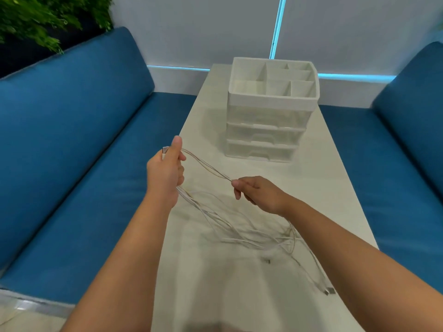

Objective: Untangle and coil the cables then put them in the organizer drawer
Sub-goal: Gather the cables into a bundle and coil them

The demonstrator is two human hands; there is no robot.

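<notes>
While hands (167, 168) grip cables (239, 226), organizer (268, 116) beyond.

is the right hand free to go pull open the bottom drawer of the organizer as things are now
Probably not yet. The right hand is pinching the cables, stretched to the left hand. The path to the bottom drawer looks clear over bare table, but it must let go first.
</notes>
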